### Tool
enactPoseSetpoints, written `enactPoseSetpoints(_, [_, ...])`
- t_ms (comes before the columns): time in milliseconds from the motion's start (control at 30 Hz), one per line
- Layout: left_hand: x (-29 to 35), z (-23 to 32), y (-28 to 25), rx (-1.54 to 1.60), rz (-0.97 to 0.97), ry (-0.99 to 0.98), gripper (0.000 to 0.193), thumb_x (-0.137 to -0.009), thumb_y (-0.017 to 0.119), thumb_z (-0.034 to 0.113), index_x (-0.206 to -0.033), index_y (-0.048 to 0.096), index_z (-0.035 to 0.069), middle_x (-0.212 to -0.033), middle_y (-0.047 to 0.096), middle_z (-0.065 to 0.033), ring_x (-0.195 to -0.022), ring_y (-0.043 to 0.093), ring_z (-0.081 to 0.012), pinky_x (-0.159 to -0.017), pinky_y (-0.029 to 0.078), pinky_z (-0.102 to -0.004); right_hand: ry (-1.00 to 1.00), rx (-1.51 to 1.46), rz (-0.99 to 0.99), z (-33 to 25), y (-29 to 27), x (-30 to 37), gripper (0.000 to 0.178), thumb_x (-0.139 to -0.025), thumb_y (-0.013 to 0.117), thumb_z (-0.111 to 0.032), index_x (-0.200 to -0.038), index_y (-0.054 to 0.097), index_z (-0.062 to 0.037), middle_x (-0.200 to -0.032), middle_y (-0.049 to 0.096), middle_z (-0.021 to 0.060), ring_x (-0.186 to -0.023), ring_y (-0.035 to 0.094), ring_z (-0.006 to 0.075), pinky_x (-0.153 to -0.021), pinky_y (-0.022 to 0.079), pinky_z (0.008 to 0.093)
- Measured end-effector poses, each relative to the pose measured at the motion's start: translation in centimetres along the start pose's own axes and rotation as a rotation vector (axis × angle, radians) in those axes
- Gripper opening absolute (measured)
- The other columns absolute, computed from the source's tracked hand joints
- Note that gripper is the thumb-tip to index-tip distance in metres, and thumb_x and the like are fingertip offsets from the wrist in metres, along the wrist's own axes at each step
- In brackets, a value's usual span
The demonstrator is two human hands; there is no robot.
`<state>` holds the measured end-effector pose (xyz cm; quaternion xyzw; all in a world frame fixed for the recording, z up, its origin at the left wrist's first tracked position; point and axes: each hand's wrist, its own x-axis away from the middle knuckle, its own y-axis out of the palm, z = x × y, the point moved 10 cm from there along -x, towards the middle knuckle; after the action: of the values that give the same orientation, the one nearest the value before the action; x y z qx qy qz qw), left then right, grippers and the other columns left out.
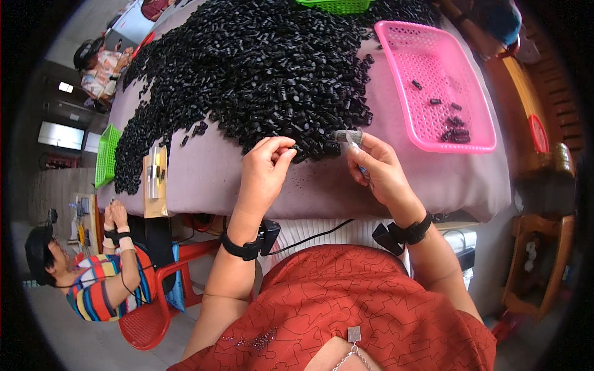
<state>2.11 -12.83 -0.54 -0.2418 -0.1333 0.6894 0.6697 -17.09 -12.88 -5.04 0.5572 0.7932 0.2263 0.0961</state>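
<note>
My left hand point(266, 166) is closed in a pinch on a small black part point(293, 149), mostly hidden by the thumb and fingers. To its right, my right hand point(380, 168) has its fingers bent around a slim object, bluish point(365, 178) below the thumb; its kind is not clear. A grey wrap point(348, 136) seems to cover the right index fingertip. Both hands are just above the near edge of a large heap of small black cylindrical parts point(278, 80). A dark wristband sits on each of my wrists.
A pink basket point(411, 123) with several black parts stands on the right of the cloth-covered table point(216, 167). Green baskets point(107, 157) are at the left and far edges. A tan packet point(155, 185) lies at left. Other people sit around, one point(111, 272) at lower left.
</note>
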Motion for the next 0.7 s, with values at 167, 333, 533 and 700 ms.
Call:
enactPoseSetpoints(167, [0.3, 0.5, -2.9, -0.095, 0.14, 0.099, 0.011, -0.086, 0.066, 0.003, -0.097, 0.067, 0.001, -0.082, 0.064, -0.0001, -0.067, 0.055, -0.0051, -0.063, 0.046, -0.0198, 0.004, 0.019, 0.021, 0.4, 0.0, 0.1, 0.017, -0.096, 0.057, -0.02, -0.105, 0.057, -0.0054, -0.07, 0.051, -0.0026, -0.053, 0.044, 0.0048, -0.044, 0.03, 0.0186])
enactPoseSetpoints(333, [1.8, -3.6, -5.3, -0.015, 0.138, -0.101, 0.01, -0.088, 0.065, 0.005, -0.096, 0.067, 0.002, -0.08, 0.064, 0.0011, -0.069, 0.056, -0.0051, -0.063, 0.048, -0.0204, 0.011, 0.018, 0.029, 0.2, -0.1, 0.1, 0.022, -0.096, 0.056, -0.018, -0.112, 0.057, -0.0032, -0.07, 0.051, -0.0019, -0.052, 0.044, 0.0051, -0.043, 0.03, 0.0188])
enactPoseSetpoints(533, [2.3, -4.1, -2.8, -0.035, -0.023, -0.177, 0.013, -0.087, 0.065, 0.009, -0.097, 0.067, 0.002, -0.082, 0.065, -0.0023, -0.07, 0.059, -0.0077, -0.062, 0.049, -0.0227, 0.014, 0.01, 0.025, 0.3, -0.3, 0.0, 0.023, -0.096, 0.056, -0.018, -0.114, 0.057, -0.0026, -0.07, 0.051, -0.0015, -0.053, 0.045, 0.0053, -0.043, 0.03, 0.0185])
enactPoseSetpoints(700, [1.3, -1.4, -1.3, -0.383, 0.019, 0.039, 0.017, -0.082, 0.068, 0.01, -0.097, 0.066, 0.002, -0.079, 0.064, -0.0112, -0.067, 0.062, -0.0214, -0.062, 0.049, -0.0305, 0.039, -0.013, 0.011, 0.5, -0.1, 0.1, 0.022, -0.096, 0.057, -0.018, -0.112, 0.058, -0.0028, -0.07, 0.052, -0.0018, -0.053, 0.045, 0.005, -0.044, 0.031, 0.0185])
